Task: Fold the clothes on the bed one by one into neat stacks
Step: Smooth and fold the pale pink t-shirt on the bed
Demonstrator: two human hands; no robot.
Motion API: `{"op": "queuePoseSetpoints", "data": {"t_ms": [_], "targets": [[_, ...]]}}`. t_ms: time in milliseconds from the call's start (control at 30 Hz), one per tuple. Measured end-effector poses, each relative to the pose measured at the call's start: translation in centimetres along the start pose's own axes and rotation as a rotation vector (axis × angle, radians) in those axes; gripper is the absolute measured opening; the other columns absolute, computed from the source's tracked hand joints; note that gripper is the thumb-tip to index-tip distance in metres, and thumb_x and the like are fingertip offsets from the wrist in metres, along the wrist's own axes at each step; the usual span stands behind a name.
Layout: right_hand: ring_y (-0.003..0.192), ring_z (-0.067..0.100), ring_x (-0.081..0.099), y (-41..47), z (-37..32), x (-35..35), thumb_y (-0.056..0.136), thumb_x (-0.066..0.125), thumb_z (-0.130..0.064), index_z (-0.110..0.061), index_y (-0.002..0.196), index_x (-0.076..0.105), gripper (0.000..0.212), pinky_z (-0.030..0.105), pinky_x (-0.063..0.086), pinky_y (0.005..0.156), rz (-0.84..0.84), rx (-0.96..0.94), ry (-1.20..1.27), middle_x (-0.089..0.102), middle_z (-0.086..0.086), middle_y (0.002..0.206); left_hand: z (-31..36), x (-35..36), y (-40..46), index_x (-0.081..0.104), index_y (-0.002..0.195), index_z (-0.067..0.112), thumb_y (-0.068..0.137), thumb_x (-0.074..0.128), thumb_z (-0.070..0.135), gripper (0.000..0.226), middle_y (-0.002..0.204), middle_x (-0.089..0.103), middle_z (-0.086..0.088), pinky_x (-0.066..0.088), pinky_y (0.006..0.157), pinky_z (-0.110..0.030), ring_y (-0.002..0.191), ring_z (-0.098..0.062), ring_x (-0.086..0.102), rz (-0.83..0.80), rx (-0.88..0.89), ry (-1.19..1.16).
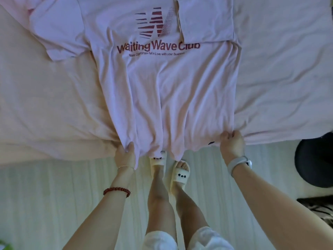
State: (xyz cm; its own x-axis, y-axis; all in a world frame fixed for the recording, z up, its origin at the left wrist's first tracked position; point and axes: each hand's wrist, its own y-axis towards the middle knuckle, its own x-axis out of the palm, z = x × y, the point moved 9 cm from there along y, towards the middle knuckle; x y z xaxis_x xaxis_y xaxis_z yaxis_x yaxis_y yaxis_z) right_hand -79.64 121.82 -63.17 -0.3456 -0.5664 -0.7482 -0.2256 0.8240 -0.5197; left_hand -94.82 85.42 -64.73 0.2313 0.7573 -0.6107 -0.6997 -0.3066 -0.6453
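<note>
Pale lilac T-shirt (pixel 162 83) spread printed side up on the pink bed sheet (pixel 45 105), hem hanging over the bed's near edge toward the floor. Red lettering on the chest, "Waiting Wave Club", with a striped logo above it, well beyond both hands. Far right sleeve area already folded inward, lying over the shirt's upper right part; the other sleeve spread flat, up and outward from the left hand.

Left hand (pixel 125 156) gripping the hem's left corner, thumb pressed on top of the cloth, fingers curled underneath. Right hand (pixel 231 143) pinching the hem's right corner at the bed edge, fingers bunched tight round the fabric. Between the two hands, the hem sagging in soft folds. Long wrinkles running from each held corner up toward the print.

Thin chain bracelet (pixel 126 166) just behind the left hand on the wrist, red bead bracelet (pixel 117 191) farther back on the forearm. Pale watch band (pixel 238 164) on the wrist behind the right hand.

Below and between the hands, two feet in white slippers (pixel 180 175) on a light wooden floor (pixel 36 195), the farther one partly hidden by the hanging hem. White shorts at the bottom edge. Out past the right hand, a dark rounded shape (pixel 314 163), possibly a stool or cushion, too dim to tell. Small dark mark on the hem just inside the right hand, unclear.
</note>
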Motion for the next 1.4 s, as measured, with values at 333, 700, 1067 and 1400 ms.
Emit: {"op": "queuePoseSetpoints", "data": {"t_ms": [333,700,1067,1400], "targets": [[0.088,0.032,0.051,0.2,2.1,-5.6,0.089,0.04,-0.003,-0.003,0.121,0.045,0.032,0.036,0.036,0.068,0.215,-0.035,0.051,0.046,0.016,0.12,-0.2,-5.6,-1.0,0.035,0.137,0.011,0.093,0.047,0.019,0.046,0.132,0.043,-0.021,0.036,0.089,-0.046,0.113,-0.039,0.047,0.247,0.013,0.247],[0.065,0.025,0.046,0.3,3.2,2.1,0.085,0.054,-0.011,-0.007,0.066,0.043,0.022,0.033,0.038,0.059,0.041,-0.103,0.297,0.046,0.012,0.068,4.7,8.5,-8.2,0.034,0.141,0.016,0.082,0.057,0.011,0.064,0.151,0.02,-0.011,0.025,0.106,-0.043,0.139,-0.028,0.018,-0.118,0.696,0.643],[0.066,0.007,0.046,0.3,6.0,-0.3,0.094,0.048,-0.015,-0.013,0.088,0.045,0.007,0.022,0.03,0.058,0.043,-0.106,0.391,0.048,-0.011,0.073,8.3,14.6,-12.4,0.04,0.14,0.015,0.081,0.058,0.012,0.062,0.153,0.021,-0.014,0.017,0.11,-0.054,0.14,-0.035,0.018,-0.199,1.014,0.894],[0.092,0.029,0.05,1.9,7.7,-8.5,0.096,0.041,-0.012,-0.003,0.101,0.055,0.016,0.025,0.029,0.072,0.138,-0.164,0.249,0.055,0.017,0.104,9.6,18.8,-14.8,0.019,0.148,0.031,0.086,0.051,0.029,0.07,0.157,0.0,-0.013,0.011,0.109,-0.057,0.142,-0.036,-0.002,-0.291,1.107,1.141]]}}
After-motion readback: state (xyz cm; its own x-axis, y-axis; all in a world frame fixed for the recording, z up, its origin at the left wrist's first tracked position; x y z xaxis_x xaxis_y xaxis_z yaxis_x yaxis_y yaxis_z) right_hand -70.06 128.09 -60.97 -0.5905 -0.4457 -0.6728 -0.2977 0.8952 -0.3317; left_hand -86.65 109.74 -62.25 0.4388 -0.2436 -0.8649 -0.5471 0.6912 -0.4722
